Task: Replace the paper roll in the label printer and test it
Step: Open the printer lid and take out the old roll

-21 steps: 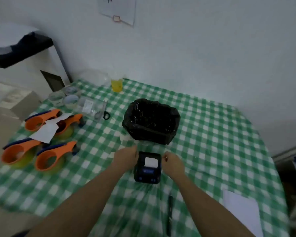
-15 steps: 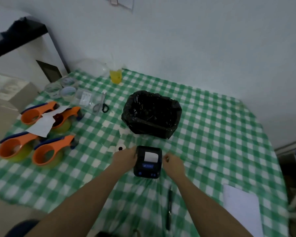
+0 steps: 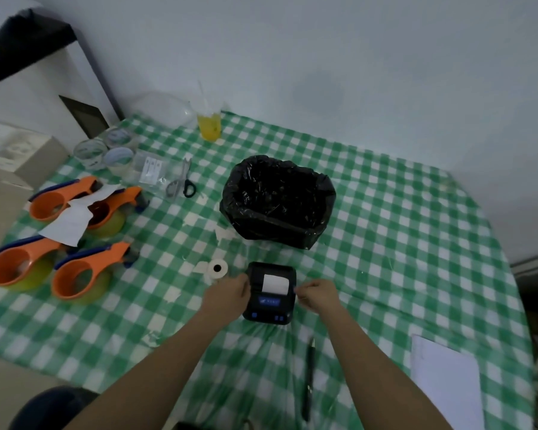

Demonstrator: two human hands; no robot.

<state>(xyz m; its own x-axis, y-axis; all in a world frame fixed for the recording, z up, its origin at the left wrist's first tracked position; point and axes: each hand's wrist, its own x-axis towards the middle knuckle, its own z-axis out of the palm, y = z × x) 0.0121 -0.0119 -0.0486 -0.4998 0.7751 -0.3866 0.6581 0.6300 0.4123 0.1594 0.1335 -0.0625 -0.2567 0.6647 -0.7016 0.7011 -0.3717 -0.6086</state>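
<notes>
A small black label printer (image 3: 270, 292) lies on the green checked tablecloth (image 3: 385, 231), its blue screen lit and a white paper strip showing at its top slot. My left hand (image 3: 227, 295) grips the printer's left side. My right hand (image 3: 317, 294) has curled fingers against the printer's right edge, level with the paper. A small white paper roll (image 3: 217, 269) lies on the cloth just left of the printer, beyond my left hand.
A bin lined with a black bag (image 3: 277, 200) stands right behind the printer. Several orange tape dispensers (image 3: 84, 274) sit at the left, scissors (image 3: 180, 181) and a yellow drink cup (image 3: 209, 125) farther back. A pen (image 3: 308, 377) and white paper (image 3: 444, 383) lie near right.
The view has tilted down, so everything sits higher in frame. The white paper roll left of the printer has come into sight. Both hands stay at the printer's sides.
</notes>
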